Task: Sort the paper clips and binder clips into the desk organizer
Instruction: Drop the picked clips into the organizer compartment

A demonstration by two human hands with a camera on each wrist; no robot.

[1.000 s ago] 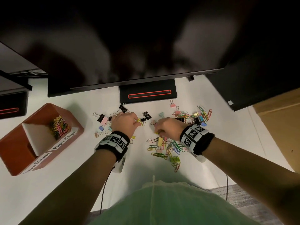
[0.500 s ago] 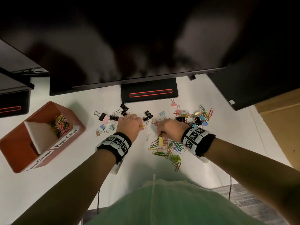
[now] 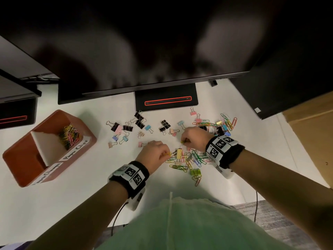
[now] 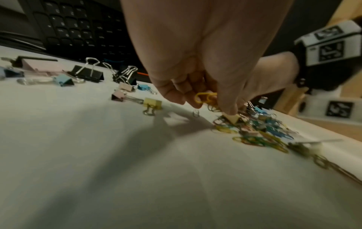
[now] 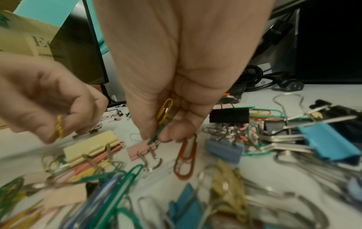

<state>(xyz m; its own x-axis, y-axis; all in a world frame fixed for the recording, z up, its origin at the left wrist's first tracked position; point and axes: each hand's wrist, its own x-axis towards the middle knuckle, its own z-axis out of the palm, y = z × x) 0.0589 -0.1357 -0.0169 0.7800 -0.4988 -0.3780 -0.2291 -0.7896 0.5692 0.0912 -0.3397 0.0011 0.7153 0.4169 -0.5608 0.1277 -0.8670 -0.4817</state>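
1. The left hand (image 3: 155,154) has its grip pinched together on yellow paper clips (image 4: 205,96), just left of the mixed pile (image 3: 191,159) on the worktop (image 3: 90,186).
2. The right hand (image 3: 193,138) sits at the pile's far edge, its grip clamped on a yellow and a green paper clip (image 5: 163,117). The green one's lower end reaches a pink binder clip (image 5: 140,151) on the pile; I cannot tell whether it is hooked on it.
3. The desk organizer (image 3: 23,154) stands well to the left of the pile. Its far compartment, labelled for paper clips, already holds a heap of them; the near one looks empty.
4. Black and pastel binder clips (image 3: 128,128) lie scattered between the organizer and the pile.
5. Handling, as I judge it: paper clips are light, thin, smooth wire that tangles readily, so lifting one may drag others along. Fingertip pinches at a loop end suit them. Binder clips are stiffer and bulkier; take them by the body or the wire handles.
6. Room: the bare worktop left of the pile gives an open path to the organizer. A monitor (image 3: 144,51) overhangs beyond the pile, so lifts should stay low, and the pile's near end lies close to the worktop edge.
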